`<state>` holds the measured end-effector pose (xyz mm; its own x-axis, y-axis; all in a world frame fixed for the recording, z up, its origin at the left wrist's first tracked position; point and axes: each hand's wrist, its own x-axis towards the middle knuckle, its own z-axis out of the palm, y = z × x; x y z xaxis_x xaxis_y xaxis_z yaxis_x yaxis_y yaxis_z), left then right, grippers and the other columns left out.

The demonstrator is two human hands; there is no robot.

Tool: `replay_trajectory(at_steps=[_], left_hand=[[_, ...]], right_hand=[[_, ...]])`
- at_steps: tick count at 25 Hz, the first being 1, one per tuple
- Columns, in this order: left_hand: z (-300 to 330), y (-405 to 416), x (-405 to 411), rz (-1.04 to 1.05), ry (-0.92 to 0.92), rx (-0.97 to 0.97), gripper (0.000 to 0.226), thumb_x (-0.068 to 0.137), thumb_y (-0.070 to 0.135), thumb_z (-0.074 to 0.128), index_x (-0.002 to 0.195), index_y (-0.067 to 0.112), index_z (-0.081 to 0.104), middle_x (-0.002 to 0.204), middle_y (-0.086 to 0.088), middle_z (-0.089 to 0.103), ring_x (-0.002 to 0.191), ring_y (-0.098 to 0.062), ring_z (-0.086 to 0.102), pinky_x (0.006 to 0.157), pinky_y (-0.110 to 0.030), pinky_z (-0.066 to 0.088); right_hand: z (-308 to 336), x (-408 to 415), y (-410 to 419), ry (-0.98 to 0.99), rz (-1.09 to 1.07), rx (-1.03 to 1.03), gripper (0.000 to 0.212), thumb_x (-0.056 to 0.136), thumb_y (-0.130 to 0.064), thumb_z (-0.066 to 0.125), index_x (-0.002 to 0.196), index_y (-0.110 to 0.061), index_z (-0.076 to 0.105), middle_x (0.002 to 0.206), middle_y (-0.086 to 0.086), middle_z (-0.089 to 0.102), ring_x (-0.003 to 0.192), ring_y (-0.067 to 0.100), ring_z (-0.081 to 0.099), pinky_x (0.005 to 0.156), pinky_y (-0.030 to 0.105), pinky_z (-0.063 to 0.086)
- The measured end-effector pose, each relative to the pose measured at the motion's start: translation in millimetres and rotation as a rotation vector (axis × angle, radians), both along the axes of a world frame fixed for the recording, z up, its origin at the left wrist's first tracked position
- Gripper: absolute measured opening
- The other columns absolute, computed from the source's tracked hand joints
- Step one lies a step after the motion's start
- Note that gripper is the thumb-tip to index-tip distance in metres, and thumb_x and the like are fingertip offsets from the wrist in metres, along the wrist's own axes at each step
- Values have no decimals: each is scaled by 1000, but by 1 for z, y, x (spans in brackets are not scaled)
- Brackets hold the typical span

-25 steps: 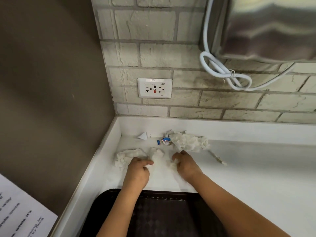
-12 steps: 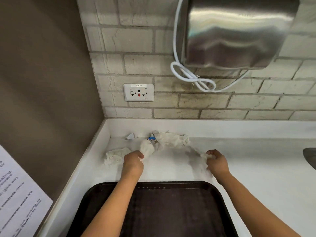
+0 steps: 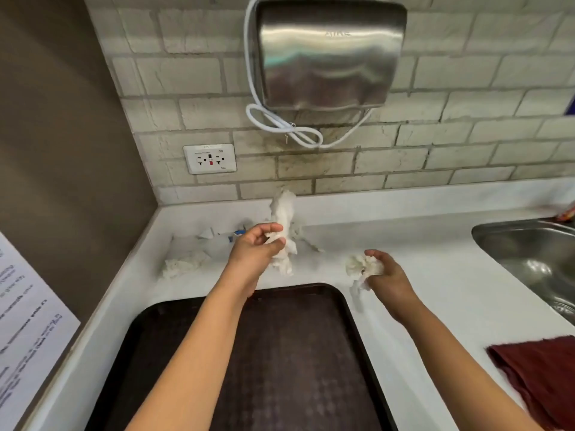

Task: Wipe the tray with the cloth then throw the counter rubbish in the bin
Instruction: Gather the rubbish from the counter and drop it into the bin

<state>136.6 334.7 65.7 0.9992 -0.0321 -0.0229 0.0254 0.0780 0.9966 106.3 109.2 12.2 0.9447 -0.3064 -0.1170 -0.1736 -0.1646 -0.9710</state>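
My left hand [image 3: 253,248] is raised above the white counter [image 3: 435,275] and grips a long crumpled white tissue [image 3: 283,219] that sticks up from the fingers. My right hand [image 3: 387,275] holds a second crumpled white tissue [image 3: 361,265] just past the tray's far right corner. A dark brown tray [image 3: 295,353] lies on the counter under my forearms. Another tissue wad [image 3: 183,264], a small white scrap [image 3: 207,233] and a blue-and-white wrapper [image 3: 238,234] lie in the counter's back left corner. A dark red cloth [image 3: 541,368] lies at the right.
A steel sink [image 3: 535,262] is set into the counter at the right. A steel hand dryer [image 3: 329,54] with a looped white cable hangs on the brick wall above, beside a wall socket [image 3: 210,158]. A brown side wall with a printed notice [image 3: 25,331] bounds the left.
Both hands have lifted off the counter, each carrying a tissue. The left one rose with its tissue from the back pile, and the right one drew its tissue toward the tray.
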Motion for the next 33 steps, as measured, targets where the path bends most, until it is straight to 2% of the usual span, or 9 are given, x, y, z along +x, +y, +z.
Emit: replay_trajectory(at_steps=[4, 10, 14, 16, 18, 22, 26, 30, 33], left_hand=[[3, -49, -66, -155, 28, -118, 24, 87, -2, 57, 86, 21, 61, 83, 7, 62, 74, -6, 59, 68, -22, 44], [-22, -129, -171, -309, 96, -92, 22, 86, 1, 59, 87, 23, 62, 90, 10, 61, 80, -4, 58, 69, -22, 42], [-43, -186, -254, -349, 192, -29, 23, 87, 0, 59, 87, 23, 62, 89, 16, 64, 70, 7, 59, 64, -10, 42], [-63, -209, -294, -381, 220, -5, 24, 86, -4, 58, 86, 20, 62, 89, 11, 63, 65, 7, 59, 57, -9, 44], [-90, -226, -330, -378, 294, -11, 26, 86, -7, 56, 87, 17, 62, 88, 4, 63, 65, 1, 62, 57, -13, 48], [-155, -244, -389, -368, 581, 25, 30, 86, -11, 51, 87, 17, 63, 88, 2, 68, 77, -15, 63, 61, -22, 49], [-236, -258, -406, -359, 824, 145, 41, 81, -18, 37, 89, 14, 61, 105, -9, 60, 90, -26, 56, 65, -27, 46], [-312, -270, -402, -321, 938, 203, 44, 79, -19, 36, 90, 16, 62, 114, -12, 57, 102, -29, 54, 77, -32, 47], [-369, -279, -399, -288, 1023, 225, 46, 80, -19, 35, 90, 16, 62, 121, -16, 57, 105, -29, 54, 77, -32, 46]], right_hand=[[1, -58, -29, -101, -15, -1, 49, 79, 15, 47, 110, -23, 53, 104, 2, 55, 76, 9, 55, 56, 6, 45], [-29, -172, -88, -104, -118, 125, 48, 79, 15, 53, 110, -20, 51, 110, 6, 57, 79, 10, 57, 69, 18, 48], [-48, -259, -133, -97, -140, 151, 46, 80, 12, 57, 109, -23, 51, 102, -3, 60, 81, 6, 58, 68, 13, 49], [-61, -301, -153, -112, -160, 234, 46, 79, 15, 56, 101, -25, 55, 99, -3, 62, 79, 5, 62, 65, 12, 50], [-82, -337, -169, -110, -229, 271, 49, 78, 19, 55, 96, -26, 56, 95, -1, 62, 74, 2, 63, 63, 14, 51], [-137, -396, -182, -26, -407, 315, 44, 75, 24, 51, 104, -9, 50, 89, -2, 59, 69, -3, 62, 57, 12, 51], [-215, -427, -187, 164, -554, 355, 44, 74, 25, 52, 104, -7, 48, 88, -2, 56, 76, 7, 57, 59, 10, 51], [-292, -446, -185, 317, -686, 407, 41, 75, 24, 53, 101, -7, 51, 87, 2, 57, 75, 17, 56, 56, 11, 51], [-348, -452, -185, 399, -709, 411, 38, 73, 25, 52, 95, -5, 56, 84, 1, 60, 75, 22, 56, 58, 19, 51]])
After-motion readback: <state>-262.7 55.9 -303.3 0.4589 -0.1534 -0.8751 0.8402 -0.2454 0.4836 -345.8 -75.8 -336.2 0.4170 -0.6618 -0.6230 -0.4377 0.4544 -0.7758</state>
